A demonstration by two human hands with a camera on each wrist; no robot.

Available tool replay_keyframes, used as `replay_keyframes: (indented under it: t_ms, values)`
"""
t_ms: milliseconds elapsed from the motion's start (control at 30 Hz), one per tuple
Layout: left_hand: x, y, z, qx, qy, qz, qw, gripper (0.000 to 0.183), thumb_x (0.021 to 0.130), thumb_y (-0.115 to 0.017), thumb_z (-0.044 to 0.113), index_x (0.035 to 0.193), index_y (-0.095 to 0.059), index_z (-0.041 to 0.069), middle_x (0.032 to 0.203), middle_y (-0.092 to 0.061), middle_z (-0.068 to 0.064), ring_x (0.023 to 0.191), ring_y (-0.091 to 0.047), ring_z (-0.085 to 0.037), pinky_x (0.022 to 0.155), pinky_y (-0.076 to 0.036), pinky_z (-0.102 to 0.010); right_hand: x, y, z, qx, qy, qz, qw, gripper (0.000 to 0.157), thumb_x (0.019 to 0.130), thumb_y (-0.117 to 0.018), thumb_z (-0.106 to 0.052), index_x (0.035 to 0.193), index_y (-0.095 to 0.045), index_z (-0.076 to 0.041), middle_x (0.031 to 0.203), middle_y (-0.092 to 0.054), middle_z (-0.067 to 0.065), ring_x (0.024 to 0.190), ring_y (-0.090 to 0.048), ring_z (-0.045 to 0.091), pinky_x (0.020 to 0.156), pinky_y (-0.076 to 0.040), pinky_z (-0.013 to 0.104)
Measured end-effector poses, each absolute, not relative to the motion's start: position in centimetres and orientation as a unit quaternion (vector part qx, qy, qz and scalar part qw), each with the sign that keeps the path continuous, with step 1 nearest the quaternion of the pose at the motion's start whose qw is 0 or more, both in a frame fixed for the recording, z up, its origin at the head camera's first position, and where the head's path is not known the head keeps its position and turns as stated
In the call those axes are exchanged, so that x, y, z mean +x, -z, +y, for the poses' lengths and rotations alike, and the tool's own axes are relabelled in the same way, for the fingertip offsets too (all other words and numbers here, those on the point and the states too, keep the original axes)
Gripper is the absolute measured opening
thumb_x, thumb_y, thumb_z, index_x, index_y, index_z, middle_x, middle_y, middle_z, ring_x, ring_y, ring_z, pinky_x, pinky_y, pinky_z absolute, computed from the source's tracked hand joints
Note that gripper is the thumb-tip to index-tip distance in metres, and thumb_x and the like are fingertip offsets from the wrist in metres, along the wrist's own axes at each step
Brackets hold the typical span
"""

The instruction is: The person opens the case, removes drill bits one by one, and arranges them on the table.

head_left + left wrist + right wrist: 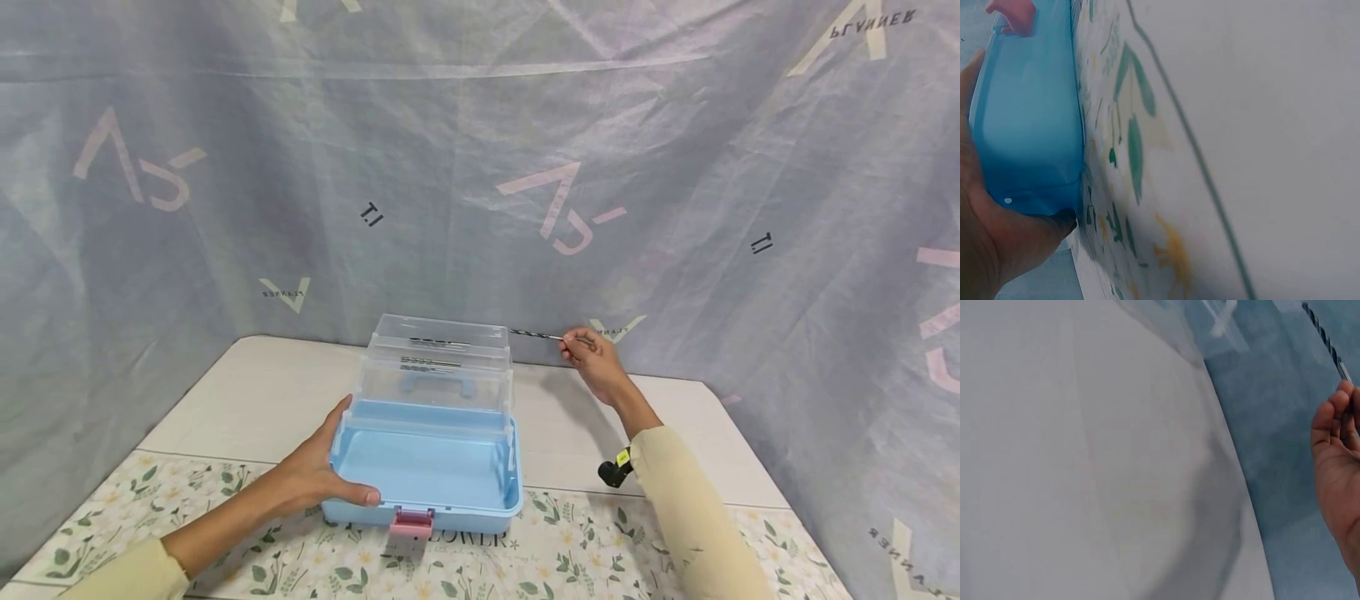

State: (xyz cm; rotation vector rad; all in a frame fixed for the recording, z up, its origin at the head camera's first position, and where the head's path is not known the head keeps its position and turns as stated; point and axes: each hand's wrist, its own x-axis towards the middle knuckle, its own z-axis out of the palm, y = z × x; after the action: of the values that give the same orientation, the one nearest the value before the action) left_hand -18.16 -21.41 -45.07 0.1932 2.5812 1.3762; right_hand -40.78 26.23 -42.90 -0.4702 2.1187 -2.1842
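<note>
A light blue toolbox (491,521) stands open on the table, its clear tiered trays (442,329) raised at the back. Several drill bits (430,363) lie in two of these trays. My left hand (315,477) grips the box at its left side, thumb along the front rim and fingers by the side wall. To the right of the top tray, my right hand (596,362) pinches a dark spiral drill bit (534,334) by its smooth shank. The bit points left, its tip close to the tray's right end. In the right wrist view the bit (1321,332) slants up from the fingertips.
A pink latch (412,522) hangs at the box's front. The blue main compartment (427,462) shows a bare floor. Below lies a floral cloth (570,550) over the near part of the white table (558,425). A grey printed curtain (442,258) hangs close behind.
</note>
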Motion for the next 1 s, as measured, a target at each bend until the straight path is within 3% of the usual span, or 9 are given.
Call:
replay_keyframes:
  t_ms: [267,533,800,1000]
  values:
    - [-18.2,44.9,-21.4,0.067,-0.470,0.874,0.104,0.170,0.070,-0.110,0.047,0.181,0.016,0.020,0.186,0.003,-0.036,0.167,-0.013,-0.069,0.122,-0.036,-0.088,-40.7,44.1,29.9,-0.145,0.699,0.698,0.047,0.012,0.120,-0.056,-0.019,0.123,-0.060,-0.008,0.107,-0.074,-0.008,0.099,-0.067,0.009,0.096,-0.060,0.025]
    - [-18.2,45.0,-21.5,0.067,-0.468,0.875,0.104,0.170,0.069,-0.110,0.047,0.182,0.015,0.020,0.186,0.003,-0.036,0.167,-0.013,-0.069,0.122,-0.035,-0.088,-40.5,45.5,32.8,-0.112,0.660,0.740,0.061,0.015,0.120,-0.056,-0.013,0.125,-0.059,0.000,0.115,-0.076,0.003,0.103,-0.072,0.012,0.098,-0.064,0.027]
    - [-18.2,45.1,-21.5,0.062,-0.469,0.875,0.107,0.171,0.069,-0.110,0.047,0.181,0.016,0.021,0.187,0.003,-0.035,0.167,-0.012,-0.069,0.122,-0.035,-0.088,-40.5,46.9,34.3,-0.044,0.663,0.739,0.109,0.017,0.118,-0.056,-0.006,0.128,-0.063,0.006,0.106,-0.080,0.001,0.095,-0.079,0.007,0.089,-0.068,0.024]
    - [-18.3,44.9,-21.5,0.062,-0.463,0.877,0.110,0.170,0.071,-0.109,0.049,0.181,0.018,0.023,0.187,0.004,-0.034,0.167,-0.013,-0.069,0.121,-0.037,-0.088,-40.7,47.3,34.5,-0.004,0.682,0.721,0.123,0.028,0.117,-0.057,-0.002,0.140,-0.060,0.014,0.098,-0.083,-0.001,0.092,-0.083,0.007,0.088,-0.068,0.022]
